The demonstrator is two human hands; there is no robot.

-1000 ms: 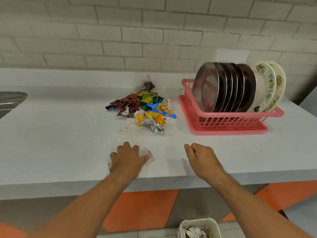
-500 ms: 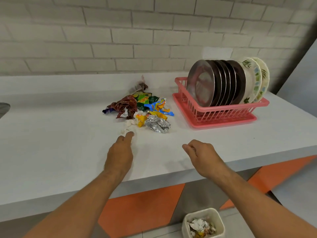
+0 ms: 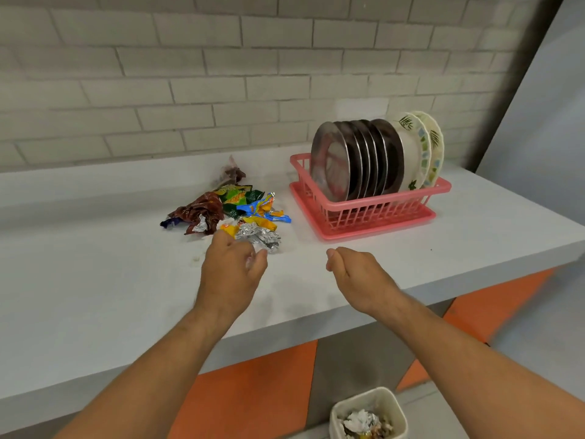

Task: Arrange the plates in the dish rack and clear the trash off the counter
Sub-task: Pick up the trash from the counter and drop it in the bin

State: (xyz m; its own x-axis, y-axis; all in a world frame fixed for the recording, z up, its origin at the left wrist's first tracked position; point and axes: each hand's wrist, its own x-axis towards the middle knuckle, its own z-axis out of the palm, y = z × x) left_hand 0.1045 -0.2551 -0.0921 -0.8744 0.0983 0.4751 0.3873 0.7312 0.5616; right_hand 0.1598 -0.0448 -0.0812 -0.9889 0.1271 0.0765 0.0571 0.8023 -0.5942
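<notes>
**Trash Clearance: Gathering the Wrapper Pile**

The plates (image 3: 373, 160) are seen standing upright in the pink dish rack (image 3: 373, 210); that part is judged complete. The trash pile (image 3: 231, 213) lies on the counter (image 3: 95, 280), left of the rack and apart from it. The left hand (image 3: 232, 270) is positioned at the pile's near edge, fingers curled toward the thumb around a small pale scrap; whether it is firmly pinched cannot be told. The right hand (image 3: 354, 270) is held loosely curled and empty above the counter. A bin (image 3: 368, 416) is located on the floor below. The crumpled foil (image 3: 259, 239) should be gathered first, with loose wrappers swept inward from both sides so nothing is dropped during transfer.
</notes>
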